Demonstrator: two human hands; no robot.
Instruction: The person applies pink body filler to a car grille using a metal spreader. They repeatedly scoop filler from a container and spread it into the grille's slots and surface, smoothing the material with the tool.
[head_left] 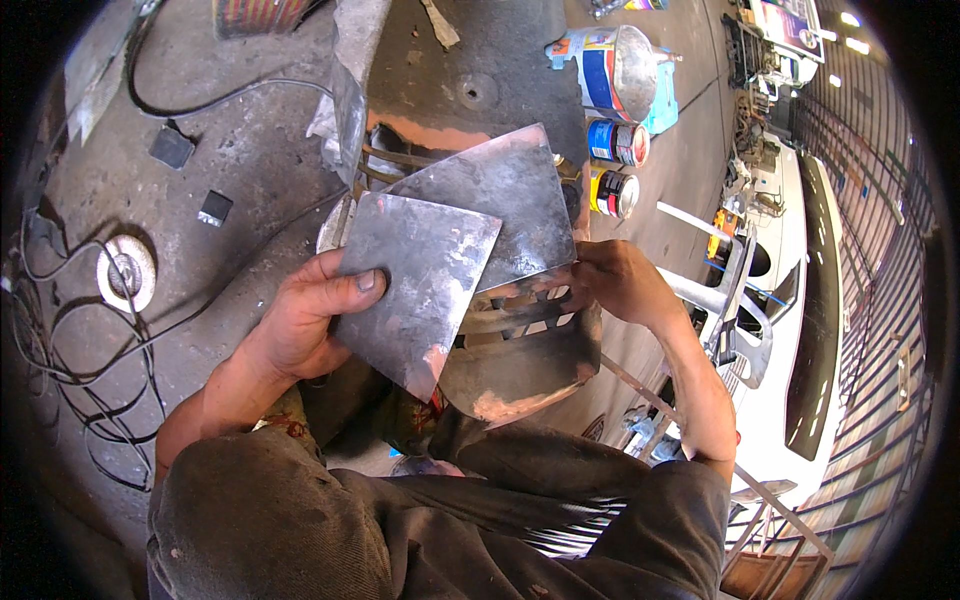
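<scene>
My left hand (pixel 318 312) grips a flat grey square metal plate (pixel 415 280), its thumb on top and fingers underneath. Smears and a pinkish patch mark this plate near its lower corner. A second grey metal plate (pixel 510 195) lies partly beneath the first, farther from me. My right hand (pixel 618 278) is closed on that plate's lower right corner; its fingertips are largely hidden. Both plates are held over a dark, worn plastic chair (pixel 530 375) with slats and pinkish smears.
A spatula-like tool (pixel 440 25) lies on the chair's far part. Right of it stand a large metal can (pixel 620 75) and two smaller tins (pixel 618 142). On the floor at left are tangled black cables (pixel 75 370), a pale disc (pixel 127 273) and dark blocks (pixel 172 146).
</scene>
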